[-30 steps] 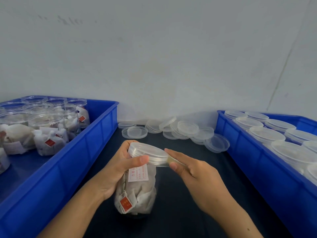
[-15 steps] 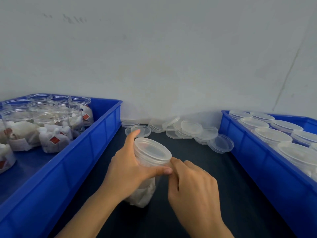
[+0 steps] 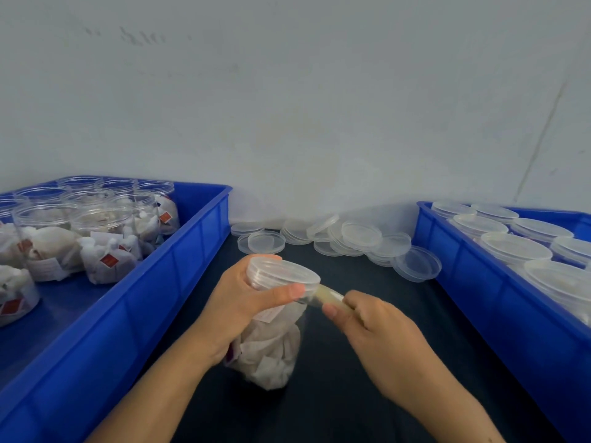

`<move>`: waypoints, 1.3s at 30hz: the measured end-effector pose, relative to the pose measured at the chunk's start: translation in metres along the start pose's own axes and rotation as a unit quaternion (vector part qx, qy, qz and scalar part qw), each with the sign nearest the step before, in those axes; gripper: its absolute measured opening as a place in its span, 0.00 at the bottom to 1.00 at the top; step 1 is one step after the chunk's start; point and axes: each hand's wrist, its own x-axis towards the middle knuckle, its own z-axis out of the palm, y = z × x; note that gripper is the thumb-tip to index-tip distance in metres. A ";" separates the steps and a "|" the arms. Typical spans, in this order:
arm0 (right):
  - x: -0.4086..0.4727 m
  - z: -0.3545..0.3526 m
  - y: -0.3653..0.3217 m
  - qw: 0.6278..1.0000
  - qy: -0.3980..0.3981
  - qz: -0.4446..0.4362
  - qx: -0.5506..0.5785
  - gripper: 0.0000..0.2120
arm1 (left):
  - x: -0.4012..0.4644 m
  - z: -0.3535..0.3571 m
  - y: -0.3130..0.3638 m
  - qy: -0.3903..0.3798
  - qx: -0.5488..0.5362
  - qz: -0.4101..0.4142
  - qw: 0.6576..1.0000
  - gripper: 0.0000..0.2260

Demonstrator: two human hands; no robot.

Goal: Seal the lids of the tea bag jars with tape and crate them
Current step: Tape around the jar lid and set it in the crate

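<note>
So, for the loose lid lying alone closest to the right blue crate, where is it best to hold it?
Pinch that lid at its front left rim, coming from above. It lies flat and shallow on the dark table, so only the rim gives a hold; behind it the lid pile overlaps, and the right crate crowds its right side.

Held jar [image 3: 271, 340] stands on bench [image 3: 335, 410], centre. Left of jar: crate [image 3: 134, 318] containing open filled jars [image 3: 96, 231]. Right of jar: second crate [image 3: 499, 318] containing lidded jars [image 3: 511, 247]. Behind jar: loose lids [image 3: 348, 238] on bench against wall [image 3: 287, 107].
</note>
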 end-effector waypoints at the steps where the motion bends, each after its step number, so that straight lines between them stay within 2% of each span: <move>1: 0.000 -0.002 0.001 1.000 -0.009 -0.001 0.001 0.20 | 0.000 0.000 0.001 -0.018 -0.012 -0.005 1.000 0.38; 4: 0.003 -0.003 0.003 1.000 -0.007 -0.002 0.001 0.19 | 0.000 0.002 0.002 -0.045 -0.042 -0.013 0.998 0.43; 9: 0.007 0.006 0.004 1.000 0.016 -0.002 0.013 0.20 | -0.001 -0.001 0.002 -0.049 -0.044 -0.011 0.998 0.51; 12: 0.007 0.014 0.003 0.999 0.033 0.013 0.030 0.19 | -0.004 0.000 0.005 -0.042 -0.011 0.002 0.999 0.49; 15: 0.007 0.017 0.004 0.996 0.034 0.040 0.076 0.20 | -0.004 -0.003 0.006 -0.028 0.088 0.012 0.996 0.45; 16: 0.006 0.018 0.004 0.994 0.036 0.046 0.090 0.20 | -0.004 -0.002 0.006 -0.024 0.122 0.015 0.992 0.46; 19: 0.003 0.022 0.001 0.989 0.039 0.053 0.130 0.20 | -0.008 0.008 0.004 0.036 0.213 0.045 0.975 0.64; 20: 0.002 0.023 -0.001 0.988 0.037 0.052 0.142 0.19 | -0.010 0.012 0.003 0.061 0.225 0.054 0.971 0.65; 24: 0.000 0.025 -0.005 0.980 0.005 0.061 0.191 0.19 | -0.006 0.016 -0.008 0.095 0.153 0.075 0.981 0.46; 26: 0.000 0.024 -0.006 0.966 -0.021 0.076 0.248 0.19 | -0.005 0.016 -0.009 0.087 0.132 0.088 0.983 0.42; 28: 0.001 0.022 -0.005 0.957 -0.037 0.082 0.276 0.18 | -0.004 0.016 -0.008 0.071 0.134 0.098 0.984 0.41; 34: -0.001 0.022 0.000 0.959 -0.034 0.110 0.258 0.17 | -0.003 0.013 -0.006 0.039 0.168 0.110 0.979 0.40; 36: -0.003 0.021 0.001 0.968 -0.014 0.108 0.224 0.17 | -0.002 0.016 -0.006 0.058 0.184 0.110 0.975 0.41; 39: -0.005 0.015 0.001 0.991 0.015 0.055 0.119 0.18 | -0.002 0.020 -0.007 0.080 0.200 0.111 0.970 0.42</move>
